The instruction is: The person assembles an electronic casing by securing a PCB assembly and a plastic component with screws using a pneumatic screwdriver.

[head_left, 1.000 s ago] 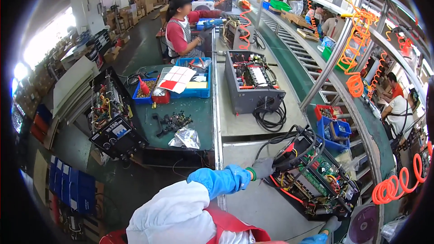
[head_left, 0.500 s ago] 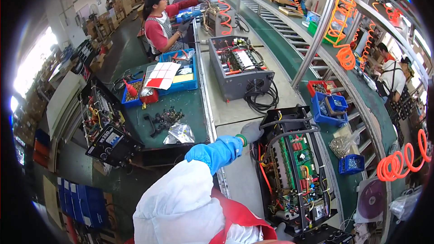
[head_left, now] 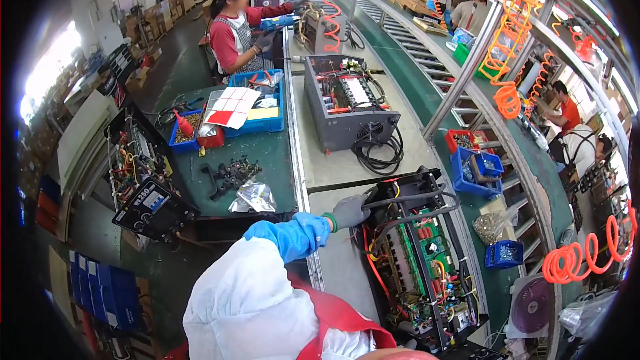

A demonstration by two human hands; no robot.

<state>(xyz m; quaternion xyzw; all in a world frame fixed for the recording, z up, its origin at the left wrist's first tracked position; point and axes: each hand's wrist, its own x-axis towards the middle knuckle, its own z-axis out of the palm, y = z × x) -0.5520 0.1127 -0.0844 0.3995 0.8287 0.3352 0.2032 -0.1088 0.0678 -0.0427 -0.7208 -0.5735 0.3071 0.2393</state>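
On the line in front of me lies a black open machine casing (head_left: 420, 267) with green circuit boards, coloured wires and a dark bar along its length. A thick black cable (head_left: 427, 208) loops over its far end. My left hand (head_left: 350, 212), in a grey glove, is at the far left corner of this casing, beside the cable. Its fingers look curled over the edge, with the fingertips partly hidden. Of my right hand (head_left: 408, 345) only a scrap of grey shows by the casing's near end, low in the picture; its fingers are hidden.
Farther up the line stands a grey open machine (head_left: 353, 103) with a coiled cable. Blue bins (head_left: 477, 172) with small parts are on the right. A green side table (head_left: 267, 167) holds clips and a bag. Orange air hoses (head_left: 590, 253) hang at right. A co-worker (head_left: 237, 33) stands far left.
The whole view has shifted a little, so the casing and my left hand appear lower and farther left. My left hand stays at the same corner. Less of my right hand shows.
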